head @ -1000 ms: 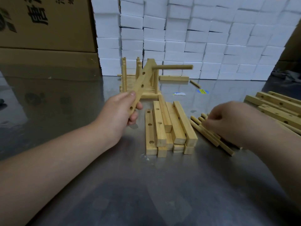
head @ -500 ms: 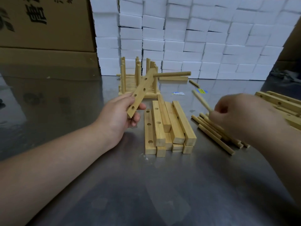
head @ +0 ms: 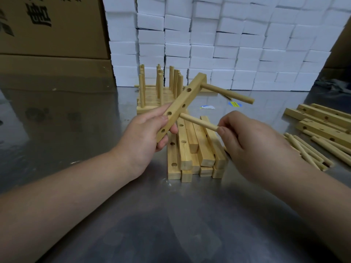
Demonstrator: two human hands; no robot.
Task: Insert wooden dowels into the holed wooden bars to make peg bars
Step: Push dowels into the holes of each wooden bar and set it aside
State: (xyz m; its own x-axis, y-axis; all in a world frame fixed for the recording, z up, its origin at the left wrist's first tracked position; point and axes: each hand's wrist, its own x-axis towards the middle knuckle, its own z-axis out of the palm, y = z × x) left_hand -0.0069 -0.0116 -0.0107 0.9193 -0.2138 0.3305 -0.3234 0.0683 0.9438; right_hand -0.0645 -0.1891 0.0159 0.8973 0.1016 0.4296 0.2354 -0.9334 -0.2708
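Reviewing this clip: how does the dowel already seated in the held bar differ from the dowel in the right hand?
The seated dowel is fixed near the bar's far end, touched by no hand; the loose dowel is pinched by the right hand. The seated dowel juts free rightward; the loose dowel's tip meets the bar lower down, whether inside a hole is hidden. Both are plain round light-wood pegs.

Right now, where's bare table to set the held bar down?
Bare: near table in front of the bar stack, and left of the left hand up to the cardboard boxes. Crowded: loose dowels and bars at right, finished peg bars behind the stack.
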